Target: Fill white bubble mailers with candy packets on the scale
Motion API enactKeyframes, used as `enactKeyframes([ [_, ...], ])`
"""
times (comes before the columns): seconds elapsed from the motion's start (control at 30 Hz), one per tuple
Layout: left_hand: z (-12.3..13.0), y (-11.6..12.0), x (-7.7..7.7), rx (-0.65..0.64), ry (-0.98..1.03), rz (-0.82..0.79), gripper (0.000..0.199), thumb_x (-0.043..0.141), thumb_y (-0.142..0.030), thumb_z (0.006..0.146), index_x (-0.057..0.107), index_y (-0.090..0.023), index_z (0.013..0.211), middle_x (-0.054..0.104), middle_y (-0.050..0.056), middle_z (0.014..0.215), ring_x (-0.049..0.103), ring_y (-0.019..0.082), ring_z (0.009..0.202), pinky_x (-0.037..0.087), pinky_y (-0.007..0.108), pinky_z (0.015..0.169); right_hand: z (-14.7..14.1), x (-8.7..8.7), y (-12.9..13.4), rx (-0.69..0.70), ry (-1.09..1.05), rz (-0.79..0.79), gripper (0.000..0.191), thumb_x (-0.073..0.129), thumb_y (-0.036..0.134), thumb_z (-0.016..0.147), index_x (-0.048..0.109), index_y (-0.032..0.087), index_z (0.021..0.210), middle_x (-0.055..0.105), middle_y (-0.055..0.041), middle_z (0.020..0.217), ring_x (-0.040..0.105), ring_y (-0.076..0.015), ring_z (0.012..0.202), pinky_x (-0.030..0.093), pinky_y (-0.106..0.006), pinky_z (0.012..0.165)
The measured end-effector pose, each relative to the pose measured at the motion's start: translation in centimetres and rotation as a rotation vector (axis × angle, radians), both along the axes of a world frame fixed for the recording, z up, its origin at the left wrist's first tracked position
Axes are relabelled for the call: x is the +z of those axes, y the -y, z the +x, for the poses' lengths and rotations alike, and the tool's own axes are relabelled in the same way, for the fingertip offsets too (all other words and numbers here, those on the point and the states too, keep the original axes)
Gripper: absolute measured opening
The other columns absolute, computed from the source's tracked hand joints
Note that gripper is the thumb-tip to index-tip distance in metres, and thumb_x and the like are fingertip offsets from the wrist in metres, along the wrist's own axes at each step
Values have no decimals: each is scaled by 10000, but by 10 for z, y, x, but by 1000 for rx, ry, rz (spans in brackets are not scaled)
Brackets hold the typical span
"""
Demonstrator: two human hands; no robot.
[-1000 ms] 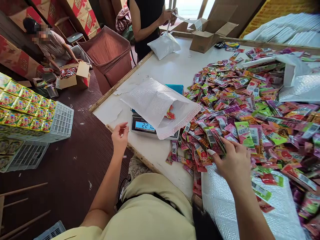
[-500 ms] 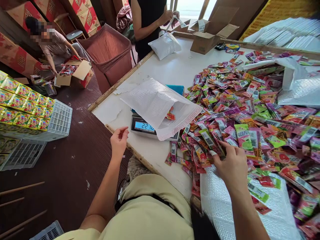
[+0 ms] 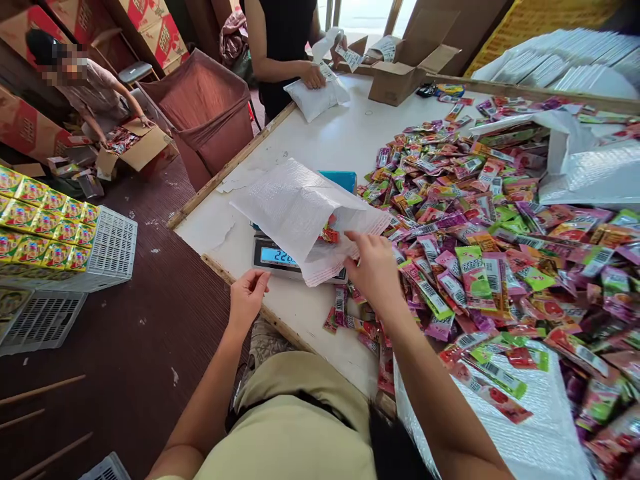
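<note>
White, faintly quilted plastic forms the mailer point(image 3: 280, 200), which lies aslant across the scale point(image 3: 295, 272), directly left of the right grip point(image 3: 377, 273) and just beyond the left grip point(image 3: 246, 300). Its mouth faces the right grip, presumably for easy access from that side; the fingertips are there, though I cannot tell whether they pinch anything. The left grip curls loosely at the counter's point(image 3: 305, 310) edge with nothing visible in it, perhaps free to steady things. The lit display point(image 3: 280, 256) peeks out near that grip, likely so it can be read. Heaped packets point(image 3: 473, 273) spread right of the right grip, probably for quick reach. The mailer gapes slightly, its lip lined in pale red, with reddish packets showing inside.
</note>
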State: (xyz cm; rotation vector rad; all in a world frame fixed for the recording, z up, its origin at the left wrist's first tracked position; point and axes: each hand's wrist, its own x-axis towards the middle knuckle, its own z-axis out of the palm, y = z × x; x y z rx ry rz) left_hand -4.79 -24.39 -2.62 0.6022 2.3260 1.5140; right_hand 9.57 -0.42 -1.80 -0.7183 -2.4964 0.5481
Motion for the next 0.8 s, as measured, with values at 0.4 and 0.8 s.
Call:
enactKeyframes([
  [0.4,10,15,-14,-1,33,-56,316,648,-490,872,728,-185,857,634,4,645,608,139,598,450,245,582,-4,-12,-10,40,-10,122,352,510,147,853,666,166,1169,692,-130,1086,570,-304,1046,432,-430,935],
  [0.8,17,23,-13,-22,43,-66,345,617,-490,886,737,-168,908,645,7,660,619,144,624,458,248,612,0,-1,-8,49,-67,56,278,500,179,888,742,213,1021,746,-87,945,663,-247,939,468,-413,914],
])
